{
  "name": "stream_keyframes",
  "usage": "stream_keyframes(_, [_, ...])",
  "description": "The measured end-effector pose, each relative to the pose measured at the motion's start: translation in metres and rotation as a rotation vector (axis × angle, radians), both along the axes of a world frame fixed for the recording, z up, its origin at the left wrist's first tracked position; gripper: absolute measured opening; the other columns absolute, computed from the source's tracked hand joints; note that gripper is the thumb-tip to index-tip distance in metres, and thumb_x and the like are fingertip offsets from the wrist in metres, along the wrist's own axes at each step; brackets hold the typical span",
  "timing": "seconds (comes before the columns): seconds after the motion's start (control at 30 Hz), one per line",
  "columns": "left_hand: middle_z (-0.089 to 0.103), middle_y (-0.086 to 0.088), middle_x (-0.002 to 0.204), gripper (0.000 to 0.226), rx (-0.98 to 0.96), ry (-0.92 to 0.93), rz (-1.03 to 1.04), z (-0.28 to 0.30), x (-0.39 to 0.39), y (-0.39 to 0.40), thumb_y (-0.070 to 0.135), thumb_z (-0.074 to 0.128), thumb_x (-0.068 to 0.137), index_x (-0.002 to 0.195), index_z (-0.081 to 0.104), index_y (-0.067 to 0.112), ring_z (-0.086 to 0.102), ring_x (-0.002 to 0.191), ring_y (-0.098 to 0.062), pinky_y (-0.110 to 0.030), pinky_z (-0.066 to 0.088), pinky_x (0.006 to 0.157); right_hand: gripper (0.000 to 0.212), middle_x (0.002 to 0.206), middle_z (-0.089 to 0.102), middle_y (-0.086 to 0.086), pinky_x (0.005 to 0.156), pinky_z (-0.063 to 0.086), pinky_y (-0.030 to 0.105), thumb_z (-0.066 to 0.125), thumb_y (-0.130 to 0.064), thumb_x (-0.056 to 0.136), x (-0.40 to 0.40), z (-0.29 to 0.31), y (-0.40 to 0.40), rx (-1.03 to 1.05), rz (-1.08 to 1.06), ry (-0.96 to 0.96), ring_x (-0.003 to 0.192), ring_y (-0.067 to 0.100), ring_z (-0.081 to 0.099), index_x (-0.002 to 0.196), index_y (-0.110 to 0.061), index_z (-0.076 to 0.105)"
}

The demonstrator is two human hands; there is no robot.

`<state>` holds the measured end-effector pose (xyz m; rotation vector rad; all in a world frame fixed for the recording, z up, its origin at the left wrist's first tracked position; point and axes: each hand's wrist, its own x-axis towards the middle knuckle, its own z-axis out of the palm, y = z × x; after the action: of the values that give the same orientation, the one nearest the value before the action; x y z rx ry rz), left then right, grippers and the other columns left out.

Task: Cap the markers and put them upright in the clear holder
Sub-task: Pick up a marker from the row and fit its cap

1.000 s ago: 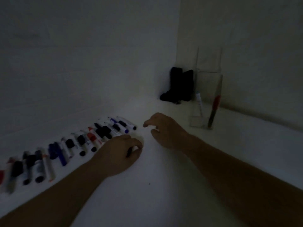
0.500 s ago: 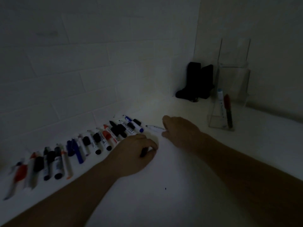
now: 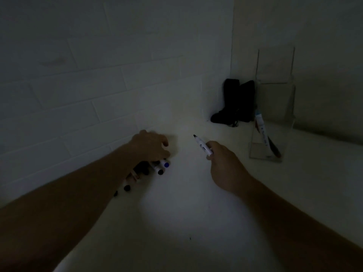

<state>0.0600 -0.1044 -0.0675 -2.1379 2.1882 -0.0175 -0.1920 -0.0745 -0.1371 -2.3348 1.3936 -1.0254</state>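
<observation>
**Uncapped marker in right hand; row of markers under left hand; clear holder at right**

Item 1. Uncapped marker (image 3: 203,146): white barrel with dark print, dark tip bare and pointing up and to the left. It is raised off the white tabletop (image 3: 186,222), tilted, well apart from the holder. The right hand (image 3: 225,169) pinches its lower end between curled fingers and thumb; the rear end of the barrel is hidden in the grip.

Item 2. Row of markers (image 3: 157,168): lying on the tabletop beside the wall, mostly covered by the left forearm and hand. Only the near ends show, among them one blue cap (image 3: 166,165) and several dark ones. The count cannot be read in the dim light.

Item 3. Left hand (image 3: 151,146): placed over the far end of the row, fingers curled downward towards the tabletop. Whether it holds a cap or a marker cannot be told; the fingertips are in shadow.

Item 4. Clear holder (image 3: 275,91): tall transparent box standing on the tabletop near the right-hand wall, to the right of both hands. It contains two markers leaning inside it: a white-barrelled marker (image 3: 260,126) with its top end up and left, and a red marker (image 3: 275,149) behind it, lower end near the holder's floor.

Item 5. Black object (image 3: 235,103): dark, shape indistinct, set in the corner where the two walls meet, just left of the holder.

Item 6. Tiled wall (image 3: 88,85): pale brick-pattern tiles, behind the row.
</observation>
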Motion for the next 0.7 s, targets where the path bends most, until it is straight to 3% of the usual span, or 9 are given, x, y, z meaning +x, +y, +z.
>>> stream_keyframes(0.07, [0.052, 0.002, 0.136, 0.053, 0.084, -0.061, 0.001, -0.004, -0.003, -0.011, 0.061, 0.056, 0.081, 0.131, 0.049, 0.046, 0.045, 0.122, -0.029, -0.041, 0.040, 0.102, 0.026, 0.100, 0.059, 0.006, 0.072, 0.038, 0.029, 0.047, -0.006, 0.098, -0.003, 0.005, 0.002, 0.048, 0.013, -0.058, 0.083, 0.020, 0.053, 0.123, -0.012, 0.051])
stream_keyframes(0.13, [0.057, 0.002, 0.134, 0.047, 0.048, -0.057, -0.035, -0.006, -0.003, -0.014, 0.057, 0.055, 0.086, 0.131, 0.052, 0.043, 0.052, 0.118, -0.025, -0.040, 0.043, 0.101, 0.024, 0.091, 0.057, 0.002, 0.066, 0.037, 0.028, 0.045, -0.009, 0.100, -0.004, 0.005, 0.003, 0.037, 0.015, -0.111, 0.073, 0.016, 0.050, 0.123, -0.014, 0.050])
stream_keyframes(0.2, [0.067, 0.001, 0.121, 0.038, -0.109, 0.024, -0.065, -0.003, -0.007, -0.006, 0.051, 0.050, 0.094, 0.125, 0.061, 0.033, 0.061, 0.106, -0.021, -0.036, 0.049, 0.094, 0.023, 0.079, 0.053, -0.002, 0.055, 0.032, 0.028, 0.042, -0.013, 0.102, -0.005, 0.005, 0.002, 0.053, -0.013, -0.129, 0.062, 0.012, 0.047, 0.123, -0.016, 0.050])
stream_keyframes(0.27, [0.071, -0.006, 0.093, 0.037, -0.271, 0.248, -0.117, -0.003, -0.016, 0.016, 0.046, 0.045, 0.100, 0.107, 0.069, 0.020, 0.065, 0.081, -0.020, -0.030, 0.051, 0.074, 0.018, 0.070, 0.053, -0.002, 0.050, 0.035, 0.032, 0.041, -0.024, 0.104, -0.005, 0.008, 0.002, 0.053, -0.025, -0.120, 0.058, 0.014, 0.049, 0.118, -0.021, 0.053])
stream_keyframes(0.37, [0.060, -0.003, 0.077, 0.033, -0.426, 0.451, -0.224, -0.015, -0.036, 0.064, 0.041, 0.043, 0.102, 0.092, 0.065, 0.019, 0.055, 0.073, -0.015, -0.026, 0.036, 0.063, 0.031, 0.069, 0.061, 0.000, 0.063, 0.051, 0.039, 0.041, -0.056, 0.100, -0.001, 0.010, 0.006, 0.009, -0.011, -0.125, 0.064, 0.013, 0.060, 0.099, -0.031, 0.059])
stream_keyframes(0.47, [0.059, 0.014, 0.072, 0.010, -0.536, 0.587, -0.310, -0.038, -0.043, 0.103, 0.030, 0.051, 0.097, 0.092, 0.060, 0.028, 0.056, 0.071, 0.003, -0.010, 0.035, 0.061, 0.040, 0.082, 0.069, -0.001, 0.074, 0.052, 0.036, 0.043, -0.059, 0.098, 0.003, 0.008, 0.009, -0.054, 0.030, -0.094, 0.075, 0.009, 0.063, 0.095, -0.027, 0.066])
stream_keyframes(0.6, [0.067, 0.011, 0.093, 0.014, -0.573, 0.599, -0.260, -0.053, -0.039, 0.107, 0.019, 0.056, 0.098, 0.107, 0.067, 0.020, 0.053, 0.075, 0.004, -0.001, 0.035, 0.070, 0.052, 0.066, 0.060, 0.008, 0.065, 0.045, 0.037, 0.044, -0.055, 0.096, 0.008, 0.009, 0.006, -0.200, 0.071, -0.020, 0.063, 0.018, 0.057, 0.075, -0.012, 0.064])
stream_keyframes(0.7, [0.067, 0.007, 0.104, 0.022, -0.556, 0.592, -0.216, -0.056, -0.036, 0.102, 0.015, 0.052, 0.100, 0.116, 0.067, 0.016, 0.052, 0.086, -0.004, -0.001, 0.032, 0.072, 0.062, 0.069, 0.065, 0.012, 0.067, 0.050, 0.038, 0.040, -0.060, 0.096, 0.004, 0.009, 0.008, -0.240, 0.146, -0.039, 0.064, 0.025, 0.061, 0.078, -0.009, 0.070])
